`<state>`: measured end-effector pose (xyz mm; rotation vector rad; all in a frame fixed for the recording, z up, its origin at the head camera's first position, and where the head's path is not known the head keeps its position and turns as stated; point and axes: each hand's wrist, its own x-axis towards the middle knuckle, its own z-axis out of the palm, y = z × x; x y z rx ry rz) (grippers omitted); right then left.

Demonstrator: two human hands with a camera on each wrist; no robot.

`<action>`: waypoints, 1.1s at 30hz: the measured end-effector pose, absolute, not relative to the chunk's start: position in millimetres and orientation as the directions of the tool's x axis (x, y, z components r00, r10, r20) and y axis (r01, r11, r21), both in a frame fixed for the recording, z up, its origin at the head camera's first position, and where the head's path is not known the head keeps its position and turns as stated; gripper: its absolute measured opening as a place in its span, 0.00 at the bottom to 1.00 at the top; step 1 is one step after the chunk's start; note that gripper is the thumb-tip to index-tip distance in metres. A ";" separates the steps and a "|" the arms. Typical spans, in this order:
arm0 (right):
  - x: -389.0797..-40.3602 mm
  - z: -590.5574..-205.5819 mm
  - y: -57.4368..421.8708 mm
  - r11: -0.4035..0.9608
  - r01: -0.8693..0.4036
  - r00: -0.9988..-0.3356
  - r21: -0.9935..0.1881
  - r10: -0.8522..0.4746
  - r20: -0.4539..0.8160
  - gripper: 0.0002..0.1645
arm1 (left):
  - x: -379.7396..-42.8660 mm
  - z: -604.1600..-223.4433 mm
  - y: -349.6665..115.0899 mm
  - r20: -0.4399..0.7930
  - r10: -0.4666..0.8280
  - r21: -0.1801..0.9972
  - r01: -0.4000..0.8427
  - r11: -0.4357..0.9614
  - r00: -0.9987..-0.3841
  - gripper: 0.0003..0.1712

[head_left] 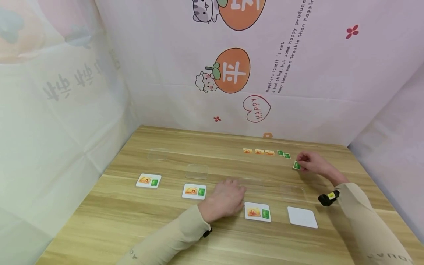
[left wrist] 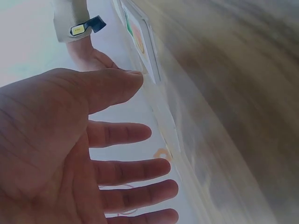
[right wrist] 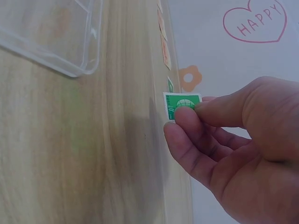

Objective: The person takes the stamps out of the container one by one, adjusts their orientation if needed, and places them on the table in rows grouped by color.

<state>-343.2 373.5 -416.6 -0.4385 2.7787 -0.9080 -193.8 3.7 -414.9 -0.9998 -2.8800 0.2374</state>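
My right hand point(head_left: 314, 164) pinches a small green stamp point(right wrist: 174, 101) between thumb and index finger at the back right of the table; a globe pattern and white border show on it. Two more green stamps point(head_left: 283, 154) lie just left of that hand, beyond them a row of orange stamps point(head_left: 259, 151). Palm sideways and fingers extended, my left hand point(head_left: 226, 198) is low over the middle of the table and grips nothing. Close to its thumb is a white card point(head_left: 257, 217) bearing an orange picture and a green one.
Two similar picture cards point(head_left: 148, 186) point(head_left: 194, 197) lie to the left. At the front right is a blank white card point(head_left: 302, 217). Behind the cards are shallow clear plastic trays point(head_left: 197, 171) point(head_left: 293, 194). A printed cloth point(head_left: 185, 73) hangs along the table's back edge.
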 end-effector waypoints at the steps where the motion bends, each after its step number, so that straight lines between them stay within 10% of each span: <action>1: -344.4 -417.2 374.1 0.768 -0.220 -0.939 -0.602 -0.334 -0.083 0.08 | -193.8 -415.2 2.9 0.030 0.619 -0.175 0.606 0.776 -0.785 0.20; 33: -375.8 -425.7 380.6 0.749 -0.125 -0.955 -0.650 -0.269 -0.126 0.15 | -189.7 -422.4 -16.0 -0.025 0.605 -0.207 0.597 0.775 -0.796 0.27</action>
